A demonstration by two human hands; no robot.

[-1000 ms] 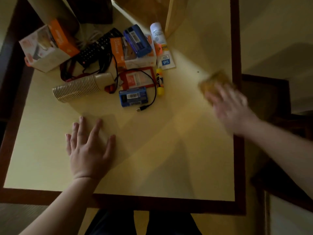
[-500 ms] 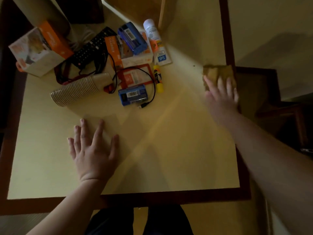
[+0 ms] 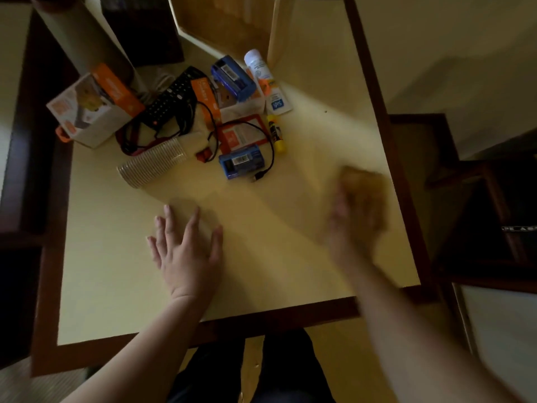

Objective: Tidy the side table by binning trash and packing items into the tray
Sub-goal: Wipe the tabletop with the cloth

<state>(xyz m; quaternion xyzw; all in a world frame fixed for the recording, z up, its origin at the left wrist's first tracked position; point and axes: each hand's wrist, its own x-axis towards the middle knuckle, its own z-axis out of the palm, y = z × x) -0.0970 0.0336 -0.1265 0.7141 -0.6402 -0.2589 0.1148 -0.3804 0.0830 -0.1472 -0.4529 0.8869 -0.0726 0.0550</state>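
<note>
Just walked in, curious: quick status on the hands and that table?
Left hand flat on table, open. Right hand blurred, on a brown cloth; grip unclear. Clutter pile, cups included, not yet packed.

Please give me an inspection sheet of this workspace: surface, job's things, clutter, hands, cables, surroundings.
Surface: cream table, dark border.
Job's things: wooden tray at far edge; stack of cups on its side; glue stick; two blue packs.
Clutter: orange box, remote, white bottle.
Hands: left hand flat on table; right hand blurred on brown cloth.
Cables: black cable beside the near pack.
Surroundings: dark furniture on the right.
</note>
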